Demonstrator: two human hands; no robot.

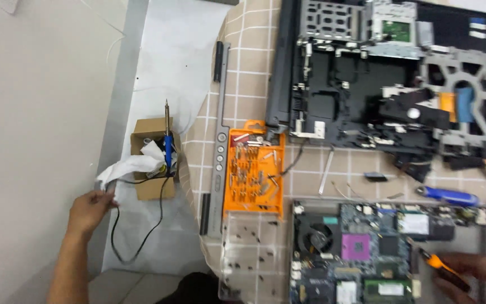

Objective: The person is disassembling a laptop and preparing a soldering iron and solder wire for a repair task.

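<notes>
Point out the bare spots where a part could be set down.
Free: checked cloth between the grey strip and laptop chassis; some between chassis and circuit board. Crowded: orange bit tray, board, chassis.

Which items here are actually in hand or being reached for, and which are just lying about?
In use:
left hand on white tissue
right hand holding orange-handled tool over motherboard

Lying about:
soldering iron
orange bit case
blue screwdriver
laptop chassis

We see a beige worktop cloth w/ white grid lines, an orange bit case, a blue-handled soldering iron in a brown box, a blue circuit board (purple socket) and a black laptop chassis.
</notes>
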